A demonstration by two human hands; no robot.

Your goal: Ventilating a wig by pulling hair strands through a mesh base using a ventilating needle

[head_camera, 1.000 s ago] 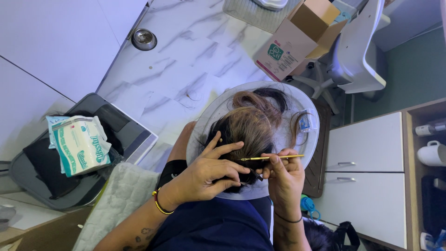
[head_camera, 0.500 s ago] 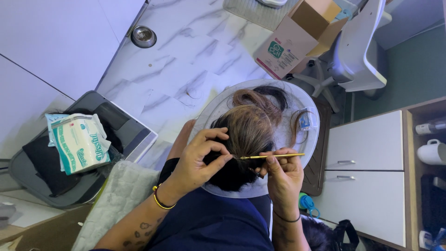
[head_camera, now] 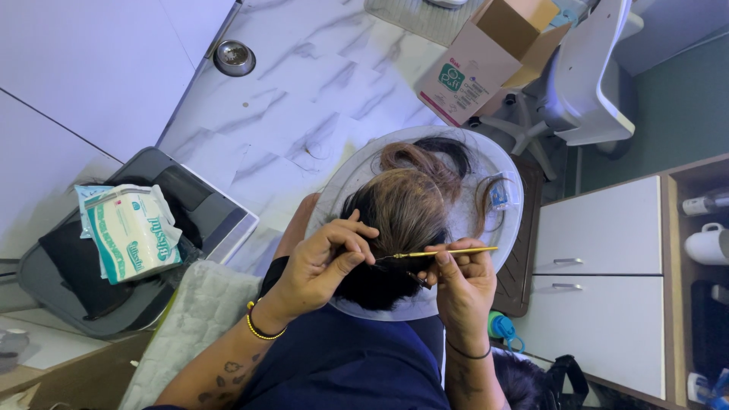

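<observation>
Since the earlier frame, left hand point(head_camera: 319, 266) curled lower, pinching hair of the wig point(head_camera: 406, 220). Right hand point(head_camera: 463, 277) gripped the gold needle point(head_camera: 444, 252), its axis pointing toward the left fingers.

Hairpiece point(head_camera: 406, 220) on round tray point(head_camera: 501, 175), on lap. Left hand point(head_camera: 319, 266) at hairpiece's left edge, right hand point(head_camera: 459, 285) at its near right, thin needle tool point(head_camera: 444, 252) lying crosswise between them. Open case point(head_camera: 190, 220) to the left on floor, packet point(head_camera: 129, 231) on it. Cardboard box point(head_camera: 486, 61) beyond tray; drawers point(head_camera: 600, 281) to the right.
</observation>
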